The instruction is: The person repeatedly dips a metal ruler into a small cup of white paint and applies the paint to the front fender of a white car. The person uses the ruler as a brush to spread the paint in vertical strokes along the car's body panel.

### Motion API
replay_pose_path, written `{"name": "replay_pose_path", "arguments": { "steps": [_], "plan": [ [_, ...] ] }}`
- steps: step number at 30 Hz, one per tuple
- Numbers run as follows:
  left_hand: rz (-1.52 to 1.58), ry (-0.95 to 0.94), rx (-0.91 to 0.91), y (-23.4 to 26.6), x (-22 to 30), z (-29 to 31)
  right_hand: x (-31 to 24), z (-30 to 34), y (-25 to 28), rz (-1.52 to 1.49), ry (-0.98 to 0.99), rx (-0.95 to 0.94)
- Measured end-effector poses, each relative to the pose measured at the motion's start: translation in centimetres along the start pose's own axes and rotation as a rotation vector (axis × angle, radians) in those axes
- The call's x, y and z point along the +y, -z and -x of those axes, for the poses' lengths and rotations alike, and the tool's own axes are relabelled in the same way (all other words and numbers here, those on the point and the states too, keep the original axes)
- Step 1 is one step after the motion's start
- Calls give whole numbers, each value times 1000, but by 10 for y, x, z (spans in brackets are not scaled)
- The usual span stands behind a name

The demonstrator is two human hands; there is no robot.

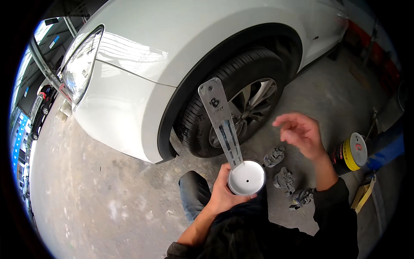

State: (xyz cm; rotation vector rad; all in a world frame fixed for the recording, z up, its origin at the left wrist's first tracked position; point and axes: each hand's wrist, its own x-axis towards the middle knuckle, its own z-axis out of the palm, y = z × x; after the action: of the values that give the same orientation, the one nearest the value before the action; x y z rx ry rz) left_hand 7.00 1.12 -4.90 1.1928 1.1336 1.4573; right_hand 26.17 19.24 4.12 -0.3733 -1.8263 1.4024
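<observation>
My left hand (223, 190) is wrapped round a cup (229, 187) just above my lap. White paint-like material (243, 179) fills its round top, with a small dark spot near the middle. A flat translucent mixing stick (219, 113) with dark printed bars leans up out of the cup toward the wheel, its lower end at the cup's far rim. To the right, my right hand (302, 134) hangs in the air, apart from the cup and stick. Its fingers are apart and slightly bent, a little blurred, and nothing shows in them.
A white car (129, 95) stands ahead, its front wheel (248, 105) close by. Several dark grey power tools (283, 180) lie on the concrete floor (103, 194). On the right are a black and yellow can (348, 154) and a yellow block-like piece (363, 195).
</observation>
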Motion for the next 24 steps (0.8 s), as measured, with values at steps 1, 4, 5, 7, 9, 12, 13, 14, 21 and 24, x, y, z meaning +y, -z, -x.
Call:
{"name": "replay_pose_path", "arguments": {
  "steps": [1,4,5,7,9,12,13,14,21,24],
  "plan": [
    [7,13,4,2,1,1,-19,-19,-25,66,-36,-133],
    [7,24,-18,2,-3,7,-38,-44,-63,312,-34,-391],
    [10,39,-18,0,-1,10,-40,-49,-67,390,-32,-454],
    [25,45,-14,-1,-1,14,-40,-52,-76,468,95,-501],
    [47,27,7,3,-4,17,-50,-47,-82,536,154,-396],
    [68,-4,65,8,-4,19,-62,-44,-86,511,267,-239],
    [49,-8,86,11,-4,20,-69,-44,-85,521,276,-203],
    [63,-22,111,14,-6,23,-75,-43,-85,531,283,-168],
    [113,-59,141,20,-10,21,-120,-28,-81,390,337,39],
    [129,-63,157,23,-13,23,-121,-23,-88,375,308,17]
  ]
}}
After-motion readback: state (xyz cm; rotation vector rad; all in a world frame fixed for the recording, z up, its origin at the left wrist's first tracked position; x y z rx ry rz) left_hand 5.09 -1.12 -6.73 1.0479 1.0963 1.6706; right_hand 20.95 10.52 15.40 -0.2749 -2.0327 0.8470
